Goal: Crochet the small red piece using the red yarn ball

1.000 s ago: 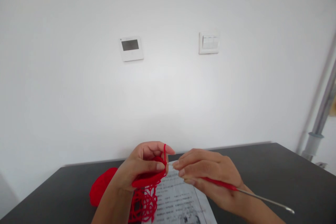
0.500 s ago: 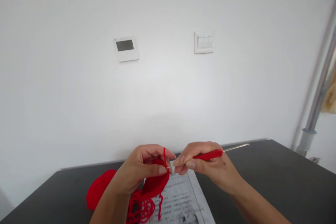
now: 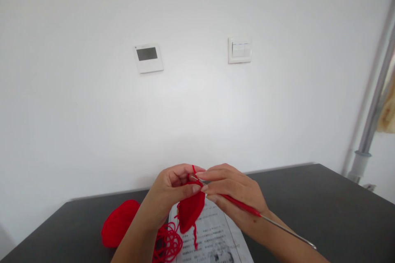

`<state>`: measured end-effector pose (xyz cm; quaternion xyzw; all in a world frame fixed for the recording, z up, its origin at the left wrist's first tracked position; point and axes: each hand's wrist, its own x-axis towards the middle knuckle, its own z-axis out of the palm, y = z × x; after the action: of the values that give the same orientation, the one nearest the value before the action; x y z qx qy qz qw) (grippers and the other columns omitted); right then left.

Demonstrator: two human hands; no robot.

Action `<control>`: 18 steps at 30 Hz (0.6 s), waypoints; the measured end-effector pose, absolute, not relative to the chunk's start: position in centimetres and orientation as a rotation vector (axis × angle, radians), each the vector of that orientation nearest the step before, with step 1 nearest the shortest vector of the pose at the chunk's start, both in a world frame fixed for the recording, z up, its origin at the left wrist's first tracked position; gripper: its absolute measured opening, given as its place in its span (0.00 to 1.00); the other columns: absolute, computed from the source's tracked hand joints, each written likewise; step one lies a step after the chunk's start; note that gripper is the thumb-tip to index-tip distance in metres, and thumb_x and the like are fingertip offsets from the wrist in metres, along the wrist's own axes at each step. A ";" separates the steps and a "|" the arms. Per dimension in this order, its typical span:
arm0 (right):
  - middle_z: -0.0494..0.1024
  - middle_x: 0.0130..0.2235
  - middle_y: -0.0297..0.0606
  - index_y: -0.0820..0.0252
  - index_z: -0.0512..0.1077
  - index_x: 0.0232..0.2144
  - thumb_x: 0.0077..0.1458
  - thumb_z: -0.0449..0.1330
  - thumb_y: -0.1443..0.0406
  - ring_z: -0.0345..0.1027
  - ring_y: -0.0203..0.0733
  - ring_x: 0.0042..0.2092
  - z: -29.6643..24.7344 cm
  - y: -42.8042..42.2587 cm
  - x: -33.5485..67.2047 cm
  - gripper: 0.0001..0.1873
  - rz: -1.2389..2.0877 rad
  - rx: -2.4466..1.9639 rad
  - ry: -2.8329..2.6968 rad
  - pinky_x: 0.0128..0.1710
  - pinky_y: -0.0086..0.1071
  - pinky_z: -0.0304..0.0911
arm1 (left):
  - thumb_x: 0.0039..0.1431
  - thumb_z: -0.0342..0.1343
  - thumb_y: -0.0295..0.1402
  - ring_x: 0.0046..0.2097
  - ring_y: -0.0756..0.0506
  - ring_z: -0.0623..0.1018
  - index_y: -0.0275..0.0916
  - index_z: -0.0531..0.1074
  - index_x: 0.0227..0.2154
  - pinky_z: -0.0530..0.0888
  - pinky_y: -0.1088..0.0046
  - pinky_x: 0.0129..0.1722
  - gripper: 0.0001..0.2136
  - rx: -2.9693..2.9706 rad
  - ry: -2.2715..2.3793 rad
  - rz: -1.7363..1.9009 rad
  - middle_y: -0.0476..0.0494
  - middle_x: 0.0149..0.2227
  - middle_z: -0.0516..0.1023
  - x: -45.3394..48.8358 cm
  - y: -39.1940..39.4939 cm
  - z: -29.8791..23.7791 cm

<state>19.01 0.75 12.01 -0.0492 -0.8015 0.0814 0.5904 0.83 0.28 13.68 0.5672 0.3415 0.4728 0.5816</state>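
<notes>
My left hand (image 3: 176, 185) pinches the top edge of a small red crochet piece (image 3: 191, 211), with a strand of red yarn running over its index finger. In my right hand (image 3: 234, 191) is a crochet hook (image 3: 242, 205) with a red grip and metal ends. The hook's upper tip lies at the top edge of the piece, by the left fingertips, while its other end slants down to the right past the wrist. A short yarn tail (image 3: 195, 236) dangles below the piece. The exact stitch at the tip is too small to make out.
A red yarn ball (image 3: 120, 222) sits left of my left forearm on the dark table (image 3: 293, 197). Loose yarn loops (image 3: 168, 242) lie beside a printed sheet (image 3: 212, 230) under my hands. Behind the table, the white wall carries a panel (image 3: 148, 58) and a switch (image 3: 240, 50).
The hook has swung from pointing up-right to slanting down-right as my right hand turned and came closer to the left. The crochet piece has tipped to hang more upright.
</notes>
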 end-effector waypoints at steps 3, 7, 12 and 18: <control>0.79 0.43 0.46 0.62 0.73 0.41 0.59 0.56 0.73 0.73 0.41 0.45 12.1 1.1 19.0 0.09 0.187 -0.142 -1.883 0.46 0.36 0.69 | 0.43 0.67 0.31 0.34 0.47 0.77 0.37 0.78 0.35 0.72 0.73 0.37 0.13 1.318 0.859 1.166 0.45 0.29 0.81 1.4 0.1 13.6; 0.79 0.40 0.42 0.60 0.73 0.41 0.58 0.57 0.73 0.73 0.40 0.44 11.7 1.3 19.0 0.10 0.244 -0.169 -1.880 0.45 0.35 0.70 | 0.43 0.67 0.32 0.35 0.46 0.78 0.38 0.78 0.37 0.72 0.70 0.39 0.15 1.337 0.957 1.225 0.45 0.31 0.82 1.8 -0.3 13.6; 0.80 0.39 0.40 0.57 0.76 0.39 0.57 0.58 0.72 0.73 0.40 0.41 11.6 1.2 19.2 0.10 0.414 -0.242 -1.789 0.41 0.34 0.71 | 0.44 0.65 0.31 0.38 0.44 0.78 0.39 0.78 0.37 0.72 0.69 0.41 0.14 1.363 0.979 1.240 0.45 0.32 0.82 1.8 -0.6 13.8; 0.80 0.36 0.40 0.57 0.78 0.35 0.56 0.60 0.70 0.75 0.40 0.39 11.4 1.5 19.4 0.07 0.578 -0.272 -1.677 0.39 0.34 0.71 | 0.44 0.65 0.31 0.34 0.46 0.77 0.40 0.79 0.33 0.72 0.71 0.37 0.11 1.362 0.997 1.271 0.47 0.30 0.81 2.1 -0.9 14.1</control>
<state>19.35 1.51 11.40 -0.1184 -0.7304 0.2520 0.6237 2.09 -0.88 14.07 0.5612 0.4107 0.5236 0.4921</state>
